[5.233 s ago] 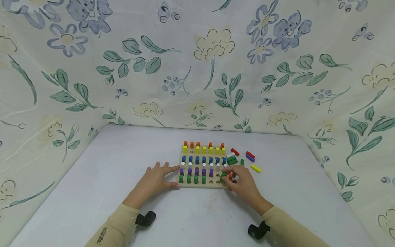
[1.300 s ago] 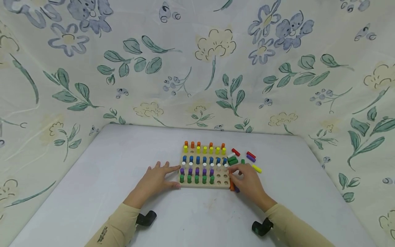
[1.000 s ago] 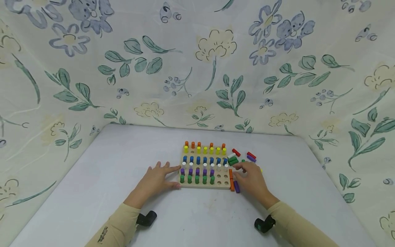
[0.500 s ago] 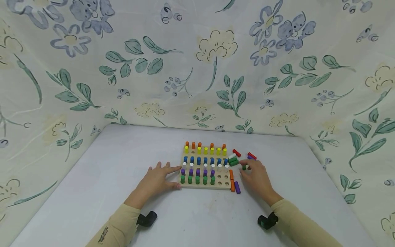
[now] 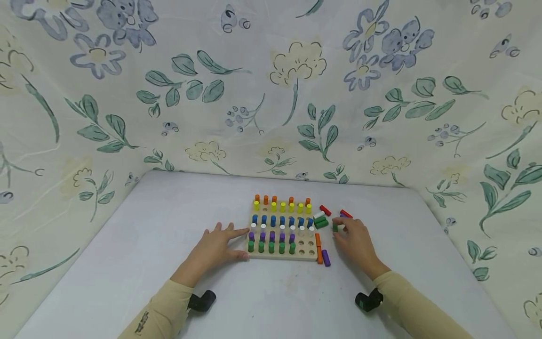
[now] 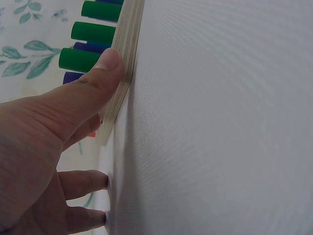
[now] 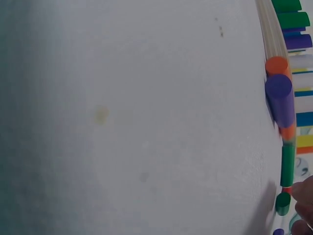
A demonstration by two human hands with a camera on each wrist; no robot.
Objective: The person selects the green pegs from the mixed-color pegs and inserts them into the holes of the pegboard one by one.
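A wooden peg board [image 5: 282, 257] lies on the table with rows of orange, yellow, blue, white, purple and green pegs standing in it. At its near left corner rests my left hand [image 5: 213, 249], fingers spread; in the left wrist view the thumb [image 6: 108, 61] presses the board's edge beside a green peg [image 6: 80, 58]. My right hand [image 5: 357, 247] is right of the board, thumb and forefinger pinching a loose green peg [image 5: 335, 228]. Holes at the right ends of the purple and green rows have no pegs.
Two orange pegs [image 5: 319, 248] and a purple peg [image 5: 326, 258] lie along the board's right side. Farther back are a white peg [image 5: 319, 214], green pegs [image 5: 321, 222] and red pegs [image 5: 325, 210]. A floral cloth [image 5: 271, 94] hangs behind the table.
A fifth green peg stands in the near row, and the purple peg in the sixth place is gone. My right hand has moved right, off the board, to the loose green peg. My left hand stays.
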